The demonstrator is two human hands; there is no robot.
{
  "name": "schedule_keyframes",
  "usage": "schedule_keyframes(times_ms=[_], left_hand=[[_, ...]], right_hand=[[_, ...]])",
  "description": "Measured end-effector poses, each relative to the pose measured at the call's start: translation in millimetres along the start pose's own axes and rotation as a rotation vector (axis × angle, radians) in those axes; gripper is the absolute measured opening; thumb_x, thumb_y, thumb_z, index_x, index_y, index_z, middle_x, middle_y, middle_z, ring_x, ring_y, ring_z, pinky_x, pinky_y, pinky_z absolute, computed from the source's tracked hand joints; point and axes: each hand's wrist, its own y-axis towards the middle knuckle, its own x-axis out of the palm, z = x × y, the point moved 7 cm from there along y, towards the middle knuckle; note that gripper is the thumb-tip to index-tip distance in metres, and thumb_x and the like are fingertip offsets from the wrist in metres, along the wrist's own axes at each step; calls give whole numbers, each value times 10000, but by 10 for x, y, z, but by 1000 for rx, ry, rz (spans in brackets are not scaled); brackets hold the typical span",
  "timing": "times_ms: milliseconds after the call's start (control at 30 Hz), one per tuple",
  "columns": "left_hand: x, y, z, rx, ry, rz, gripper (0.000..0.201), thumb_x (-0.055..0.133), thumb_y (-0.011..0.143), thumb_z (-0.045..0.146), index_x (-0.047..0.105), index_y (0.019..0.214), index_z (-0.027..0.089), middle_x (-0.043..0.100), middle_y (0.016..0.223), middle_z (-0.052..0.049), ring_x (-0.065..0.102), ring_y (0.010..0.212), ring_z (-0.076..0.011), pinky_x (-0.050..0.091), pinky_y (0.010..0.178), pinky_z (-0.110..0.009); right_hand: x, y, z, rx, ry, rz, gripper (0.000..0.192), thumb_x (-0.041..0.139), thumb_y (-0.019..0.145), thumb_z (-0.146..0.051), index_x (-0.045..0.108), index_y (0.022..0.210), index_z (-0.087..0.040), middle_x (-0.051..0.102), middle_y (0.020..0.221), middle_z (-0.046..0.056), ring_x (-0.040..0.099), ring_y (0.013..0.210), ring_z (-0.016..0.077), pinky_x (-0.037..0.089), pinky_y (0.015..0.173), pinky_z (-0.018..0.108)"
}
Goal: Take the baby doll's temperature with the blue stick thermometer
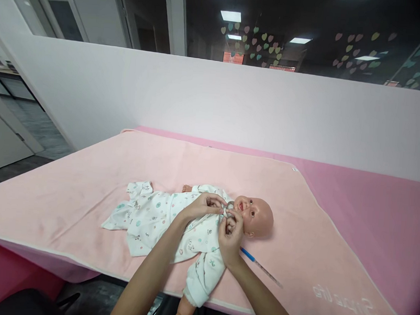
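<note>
A baby doll (259, 217) lies on its back with its head to the right, dressed in a white printed top (200, 236) and matching trousers (148, 220). At its neck, my left hand (206, 204) pinches the top's collar from the left. My right hand (231, 236) has its fingers curled and pinches the same collar just below the doll's chin. The fingertips of both hands nearly meet; the exact bit of cloth between them is partly hidden. Beside my right wrist lies a thin glass thermometer (260, 265) with a blue end.
Under the doll is a peach blanket (96, 183) over a pink mat (382, 208). A white partition wall (213, 105) with a dark window (312, 35) above it stands behind. The doll's arm (184, 311) hangs over the near edge. A dark chair (27, 304) is at lower left.
</note>
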Motion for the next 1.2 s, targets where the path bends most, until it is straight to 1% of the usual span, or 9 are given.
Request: schedule_keyframes(times_ms=[100,200,433,667,733,833,967,1067,1200], left_hand=[[1,-6,10,-4,5,11,372,746,662,284,669,986,119,678,690,-44,618,657,-129,449,628,-211],[0,-8,12,1,12,8,373,739,671,298,666,988,115,674,690,-47,613,655,-128,447,626,-214],[12,-1,-4,33,69,-54,373,717,699,342,654,991,120,648,749,-54,578,682,-120,421,634,-219],[126,-85,135,130,256,-149,485,753,644,331,617,1078,163,579,836,-27,486,724,-109,378,654,-227],[146,-142,164,146,319,-87,472,724,675,331,604,1104,174,554,807,-12,468,714,-108,374,651,-229],[159,-285,196,166,452,79,438,651,742,319,575,1155,196,529,763,6,456,691,-110,378,639,-231],[212,-585,208,212,709,245,398,589,778,270,565,1175,240,585,830,-13,500,779,-151,414,721,-274],[192,-853,194,259,879,430,319,577,788,264,606,1105,249,601,912,-36,519,898,-186,414,823,-330],[142,-1149,190,355,1047,683,167,571,794,265,644,936,219,617,879,-36,536,911,-191,384,902,-385]], right_hand=[[10,7,-24,-41,-73,-7,201,486,854,-192,481,1054,-172,546,969,73,436,503,43,387,429,189],[7,13,-43,-79,-96,-13,175,479,860,-185,504,1033,-172,530,1046,95,431,512,38,401,449,196],[-6,41,-25,-55,-37,-33,170,486,873,-204,519,1038,-179,585,958,66,555,649,87,493,576,220],[-48,56,4,-102,-31,17,138,493,868,-213,530,997,-182,591,973,82,612,871,158,538,715,294],[-63,56,-5,-120,-54,34,135,491,867,-208,530,993,-182,593,962,80,609,873,161,538,725,305],[-68,54,-20,-136,-85,36,133,487,868,-212,530,991,-183,598,949,78,608,865,163,538,731,317],[-64,52,-2,-123,-100,34,149,477,876,-239,525,1003,-178,602,937,83,610,833,162,542,710,315],[-70,51,13,-128,-102,50,154,465,880,-241,521,1006,-173,602,945,88,609,830,160,540,704,308],[-72,58,0,-150,-100,51,149,458,879,-241,523,992,-169,599,939,87,603,838,160,534,717,306]])
